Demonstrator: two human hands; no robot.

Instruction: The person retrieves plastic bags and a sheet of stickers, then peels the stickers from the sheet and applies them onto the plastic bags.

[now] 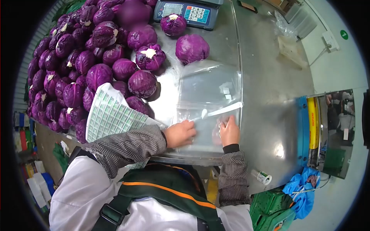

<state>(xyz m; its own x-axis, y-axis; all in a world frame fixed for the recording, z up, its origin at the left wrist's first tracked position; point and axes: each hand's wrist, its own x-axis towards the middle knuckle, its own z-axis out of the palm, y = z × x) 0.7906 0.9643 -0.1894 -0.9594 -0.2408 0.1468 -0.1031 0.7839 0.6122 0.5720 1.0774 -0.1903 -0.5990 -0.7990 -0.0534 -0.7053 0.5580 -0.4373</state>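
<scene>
Head view: one clear plastic bag [210, 96] is laid flat on the steel tabletop [269, 88], its near edge pinched by the fingers of both hands, left hand [180, 133] and right hand [229, 131]. Two red cabbages [192, 48] are seen apart at the far side by one scale [187, 12]; a pile too many to count lies left, beside one label sheet [111, 115].

I can't read the scale [187, 12] keypad or the label sheet [111, 115] print; my right hand [229, 132] fingertips blur behind the clear bag [208, 96].
</scene>
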